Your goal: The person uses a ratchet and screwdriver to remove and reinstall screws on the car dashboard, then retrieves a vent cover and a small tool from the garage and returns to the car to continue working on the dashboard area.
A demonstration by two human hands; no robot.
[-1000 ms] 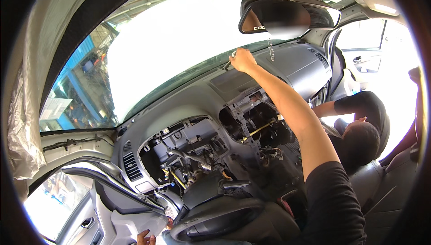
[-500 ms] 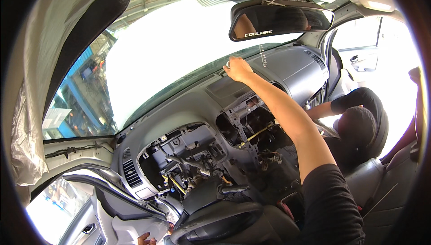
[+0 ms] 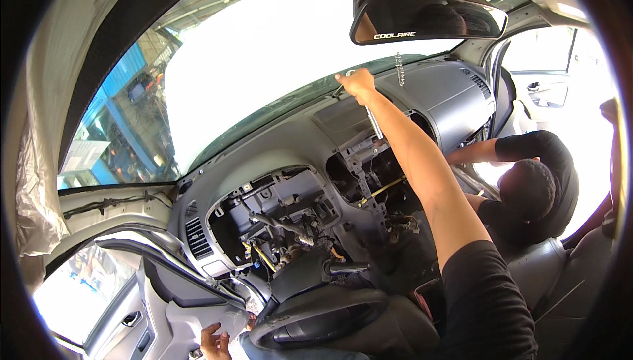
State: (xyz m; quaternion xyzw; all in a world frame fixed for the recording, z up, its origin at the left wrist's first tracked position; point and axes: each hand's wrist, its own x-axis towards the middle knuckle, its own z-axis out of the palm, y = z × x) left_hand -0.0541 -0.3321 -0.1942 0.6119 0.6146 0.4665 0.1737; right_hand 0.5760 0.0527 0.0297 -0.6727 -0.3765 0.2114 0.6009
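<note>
My right hand (image 3: pixel 358 84) is over the top of the dashboard (image 3: pixel 277 139), near the base of the windshield, with its fingers curled round a slim metal tool (image 3: pixel 374 124). The tool's bright shaft slants down beside my forearm; its exact kind cannot be made out. A thin dark piece shows below the fingertips, and a ring-like glint sits at the knuckles. Low on the left, my left hand (image 3: pixel 215 343) is partly cut off by the picture's edge. Its fingers are loosely bent and apart, with nothing seen in them, beside the steering wheel (image 3: pixel 316 314).
The opened instrument bay (image 3: pixel 270 218) shows wires and brackets. Further right is the stripped centre console (image 3: pixel 376 179). A co-worker in dark clothes (image 3: pixel 547 175) bends in at the passenger side. Above hangs the rear-view mirror (image 3: pixel 428 20); a bead chain (image 3: pixel 399 70) dangles below it.
My view has shifted slightly, moving the cabin in the picture. The tool's shaft below my right hand now shows. My left hand has risen further into view. The co-worker's arms have shifted.
</note>
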